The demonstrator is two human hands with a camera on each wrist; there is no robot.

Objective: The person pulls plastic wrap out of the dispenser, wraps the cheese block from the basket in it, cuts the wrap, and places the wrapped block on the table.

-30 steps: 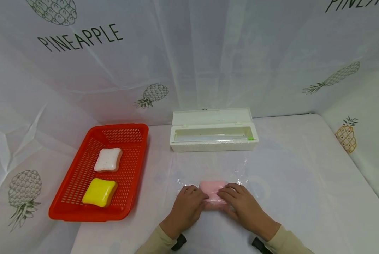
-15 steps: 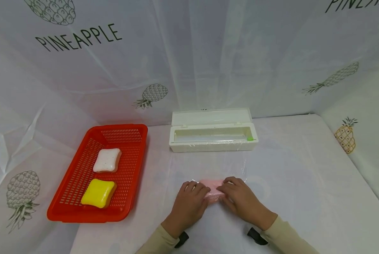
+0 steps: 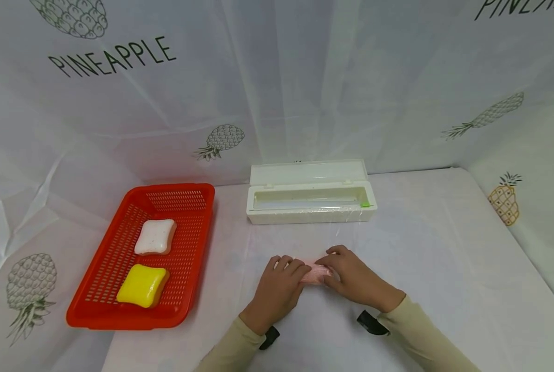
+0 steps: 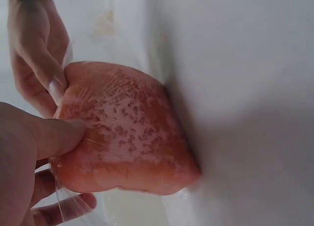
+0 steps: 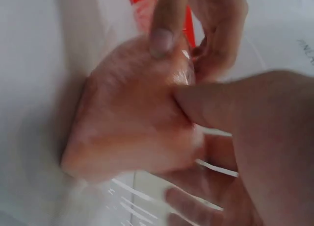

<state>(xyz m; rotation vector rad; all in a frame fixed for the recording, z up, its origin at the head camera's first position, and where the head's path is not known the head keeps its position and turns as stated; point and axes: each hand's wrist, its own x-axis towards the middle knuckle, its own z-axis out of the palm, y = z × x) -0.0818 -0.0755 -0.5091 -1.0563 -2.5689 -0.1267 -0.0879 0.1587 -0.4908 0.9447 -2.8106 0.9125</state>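
A pink bar of soap (image 3: 313, 275) is tilted up on one edge, with clear cling film (image 5: 135, 201) stretched over it. My left hand (image 3: 279, 289) grips its left end, the thumb pressing its near face in the left wrist view. My right hand (image 3: 354, 278) pinches the right end, thumb on the same face and fingers behind. Wrinkled film clings to the soap's face (image 4: 122, 128). Behind it stands a white cling film dispenser (image 3: 311, 216) with its lid up and a green slider (image 3: 365, 204) at the right.
At the left a red plastic basket (image 3: 190, 289) holds a white bar of soap (image 3: 156, 236) and a yellow one (image 3: 142, 285). A white tabletop (image 3: 434, 258) spreads to the right, and a pineapple-print cloth (image 3: 304, 77) hangs behind.
The soap, flatter on the film a second ago, has been turned up and away from me toward the dispenser. Both hands moved forward with it, and less of the soap shows from above.
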